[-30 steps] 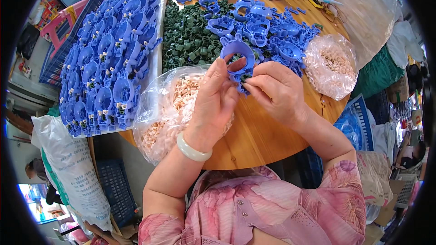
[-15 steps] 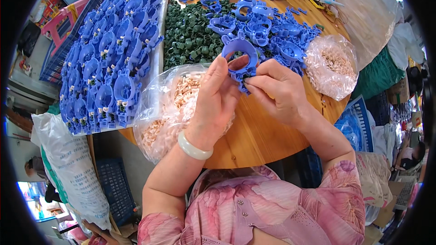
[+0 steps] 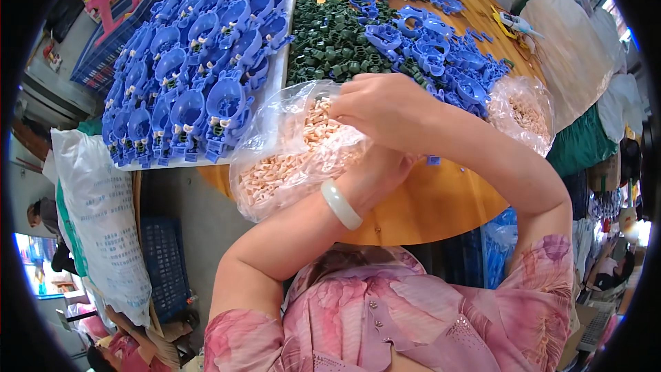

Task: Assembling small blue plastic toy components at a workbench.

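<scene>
Where arms cross, right hand in pellet bag, grip unclear (left hand seemingly hidden).

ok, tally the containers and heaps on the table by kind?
Clear bags of beige bits: 2
White tray of blue parts: 1
Green heap: 1
Loose blue heap: 1
Total: 5

You're at a round wooden table, its edge curving toward six o'clock. A white sack stands at eight o'clock beside a blue crate. Green cloth hangs at three o'clock, daylight behind it.
</scene>
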Action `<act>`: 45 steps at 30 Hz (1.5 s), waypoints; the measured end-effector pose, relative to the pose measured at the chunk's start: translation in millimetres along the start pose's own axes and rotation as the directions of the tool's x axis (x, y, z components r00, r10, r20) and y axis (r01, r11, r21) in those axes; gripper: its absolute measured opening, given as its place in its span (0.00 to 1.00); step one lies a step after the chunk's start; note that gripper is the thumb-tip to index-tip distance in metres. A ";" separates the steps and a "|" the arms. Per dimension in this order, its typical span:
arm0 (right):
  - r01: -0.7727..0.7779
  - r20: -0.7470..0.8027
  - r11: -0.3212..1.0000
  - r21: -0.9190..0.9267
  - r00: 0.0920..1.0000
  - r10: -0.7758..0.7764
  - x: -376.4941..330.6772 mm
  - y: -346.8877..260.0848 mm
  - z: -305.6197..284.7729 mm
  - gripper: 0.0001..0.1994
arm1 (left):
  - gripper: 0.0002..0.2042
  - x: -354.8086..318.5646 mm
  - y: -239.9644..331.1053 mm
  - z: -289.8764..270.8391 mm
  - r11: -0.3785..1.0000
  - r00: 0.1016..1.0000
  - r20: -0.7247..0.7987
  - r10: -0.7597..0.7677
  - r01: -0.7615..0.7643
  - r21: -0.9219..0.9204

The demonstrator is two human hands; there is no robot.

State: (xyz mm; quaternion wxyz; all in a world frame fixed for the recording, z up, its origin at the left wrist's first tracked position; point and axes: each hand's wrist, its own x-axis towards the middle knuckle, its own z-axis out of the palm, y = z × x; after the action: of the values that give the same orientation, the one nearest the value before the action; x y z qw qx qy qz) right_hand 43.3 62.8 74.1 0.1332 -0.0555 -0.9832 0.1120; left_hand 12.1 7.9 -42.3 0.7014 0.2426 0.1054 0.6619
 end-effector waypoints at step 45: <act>-0.262 -0.424 0.784 0.562 0.723 0.545 -108.7 5.6 -12.8 0.02 | 0.23 9.8 31.2 31.9 0.990 0.994 -0.046 0.096 -0.090 0.111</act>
State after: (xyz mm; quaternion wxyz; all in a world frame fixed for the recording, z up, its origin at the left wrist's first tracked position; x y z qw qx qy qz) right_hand 151.4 55.8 57.7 0.3986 -0.2723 -0.8031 0.3492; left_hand 0.7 11.3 1.8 0.6525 0.2682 0.1478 0.6932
